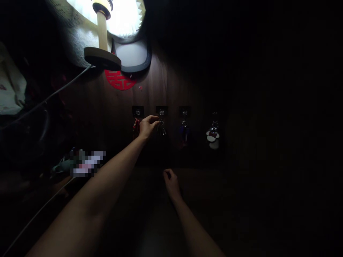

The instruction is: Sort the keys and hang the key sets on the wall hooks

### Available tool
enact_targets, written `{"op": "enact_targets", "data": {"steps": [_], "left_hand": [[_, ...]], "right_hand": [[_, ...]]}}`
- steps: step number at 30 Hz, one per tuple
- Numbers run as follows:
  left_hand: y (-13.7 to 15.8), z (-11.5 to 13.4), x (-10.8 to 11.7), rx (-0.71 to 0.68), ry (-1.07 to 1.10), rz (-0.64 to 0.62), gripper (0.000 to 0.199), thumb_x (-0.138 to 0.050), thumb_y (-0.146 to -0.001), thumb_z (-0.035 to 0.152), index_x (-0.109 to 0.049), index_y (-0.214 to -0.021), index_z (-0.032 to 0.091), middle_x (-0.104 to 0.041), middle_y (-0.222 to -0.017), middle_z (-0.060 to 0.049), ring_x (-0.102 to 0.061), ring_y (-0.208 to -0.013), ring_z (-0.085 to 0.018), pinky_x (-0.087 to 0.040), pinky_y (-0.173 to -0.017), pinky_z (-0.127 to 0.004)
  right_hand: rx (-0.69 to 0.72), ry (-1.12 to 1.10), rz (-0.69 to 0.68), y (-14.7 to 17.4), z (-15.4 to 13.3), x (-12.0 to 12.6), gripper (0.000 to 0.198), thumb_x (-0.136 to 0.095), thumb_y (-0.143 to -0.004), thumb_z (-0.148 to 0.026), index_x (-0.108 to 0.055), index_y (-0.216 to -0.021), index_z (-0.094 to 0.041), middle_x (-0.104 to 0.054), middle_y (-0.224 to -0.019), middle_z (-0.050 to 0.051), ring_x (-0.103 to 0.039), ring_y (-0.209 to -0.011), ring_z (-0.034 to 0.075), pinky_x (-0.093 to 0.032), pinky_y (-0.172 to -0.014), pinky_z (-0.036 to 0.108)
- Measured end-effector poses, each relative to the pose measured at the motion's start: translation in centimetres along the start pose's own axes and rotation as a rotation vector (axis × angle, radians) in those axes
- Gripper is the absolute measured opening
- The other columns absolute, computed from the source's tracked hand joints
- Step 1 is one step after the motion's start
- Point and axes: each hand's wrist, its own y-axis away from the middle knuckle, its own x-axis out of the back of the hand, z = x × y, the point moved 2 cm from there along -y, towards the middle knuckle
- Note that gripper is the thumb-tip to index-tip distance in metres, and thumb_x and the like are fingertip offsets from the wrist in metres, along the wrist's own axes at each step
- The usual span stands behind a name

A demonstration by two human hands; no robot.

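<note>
Metal keys (163, 131) are hung below the second hook (162, 111) from left, their ring apparently pinched by the left hand (148, 126), likely for control. Nearer, the right hand (172, 181) is curled narrow, nothing visible inside. A red bundle (136, 125) and white charm (212, 137) are spaced apart, probably against tangling.

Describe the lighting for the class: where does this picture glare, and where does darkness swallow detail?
Head view: the lampshade glares, washed out to white; the left hand is dimly lit, the right hand dimmer; the keys show little beyond glints; the picture's far right falls to near black.
</note>
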Motion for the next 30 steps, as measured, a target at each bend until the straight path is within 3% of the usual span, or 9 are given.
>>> {"op": "enact_targets", "data": {"steps": [8,20,30], "left_hand": [[-1.0,1.0,-1.1,-0.005,-0.204,-0.051,0.016,-0.065,-0.068,0.015,-0.068,-0.083,0.016,-0.071,-0.086,-0.003,-0.064,-0.083,-0.015,-0.048,-0.076,-0.023],[-0.8,-0.3,-1.1,0.073,-0.26,-0.063,0.017,-0.066,-0.068,0.021,-0.069,-0.084,0.019,-0.071,-0.089,-0.002,-0.063,-0.086,-0.016,-0.046,-0.08,-0.025],[0.5,-2.9,-0.8,0.179,0.079,-0.032,0.026,-0.065,-0.065,0.018,-0.066,-0.091,0.015,-0.069,-0.092,-0.005,-0.062,-0.089,-0.017,-0.045,-0.083,-0.028]], "right_hand": [[0.012,-0.019,0.006,-0.1,0.2,-0.2,0.019,-0.043,-0.07,-0.036,-0.055,-0.071,-0.02,-0.063,-0.072,0.003,-0.058,-0.073,0.018,-0.044,-0.067,0.028],[0.012,0.002,0.004,0.0,0.4,-0.3,0.016,-0.044,-0.071,-0.031,-0.055,-0.072,-0.021,-0.062,-0.072,0.002,-0.058,-0.073,0.018,-0.043,-0.068,0.028],[-0.005,-0.02,-0.005,-0.1,0.5,-0.4,0.015,-0.045,-0.07,-0.033,-0.055,-0.07,-0.021,-0.059,-0.066,0.0,-0.056,-0.066,0.016,-0.043,-0.062,0.026]]}}
